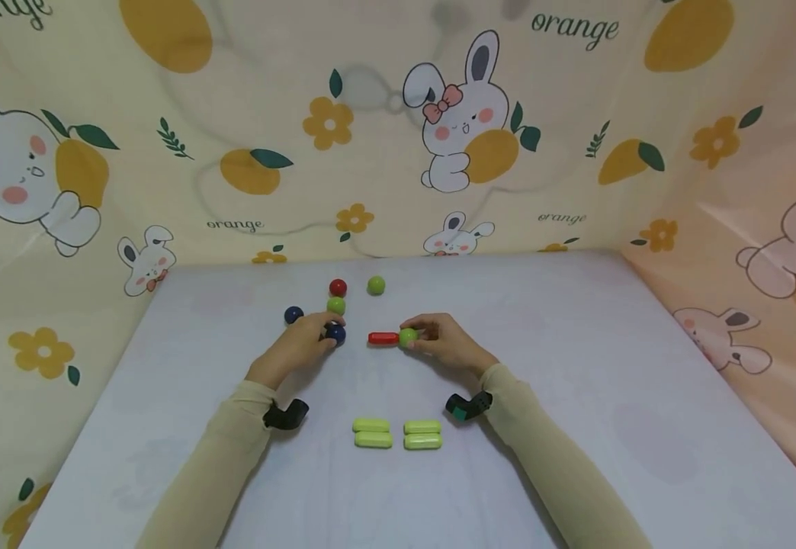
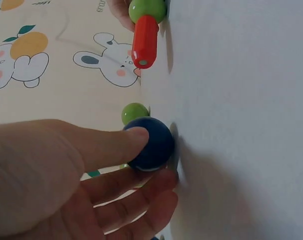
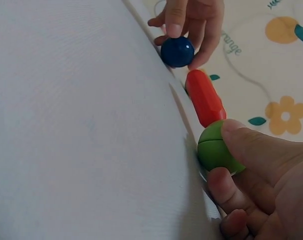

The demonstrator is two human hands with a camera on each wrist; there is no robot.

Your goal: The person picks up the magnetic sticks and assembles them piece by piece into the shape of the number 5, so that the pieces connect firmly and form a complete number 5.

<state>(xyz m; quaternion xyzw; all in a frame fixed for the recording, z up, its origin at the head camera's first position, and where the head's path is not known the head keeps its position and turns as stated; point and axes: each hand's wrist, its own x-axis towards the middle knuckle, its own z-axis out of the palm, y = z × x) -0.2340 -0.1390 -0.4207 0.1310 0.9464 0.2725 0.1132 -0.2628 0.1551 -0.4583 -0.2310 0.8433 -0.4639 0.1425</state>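
Between the thumb and fingers of my right hand (image 1: 447, 340) I pinch a green ball (image 1: 408, 338); a red stick (image 1: 383, 338) points from it toward my left, though how firmly they join is hard to see. My left hand (image 1: 299, 345) grips a dark blue ball (image 1: 335, 334), apart from the stick's free end. Beyond lie a second blue ball (image 1: 293, 314), a red ball (image 1: 338, 287) and two more green balls (image 1: 376, 285); four pale green sticks (image 1: 373, 440) rest nearer me on the surface (image 1: 576, 343).

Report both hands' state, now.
Left hand: closed, pinching a blue ball.
Right hand: closed, pinching a green ball with a red rod end-on against it.
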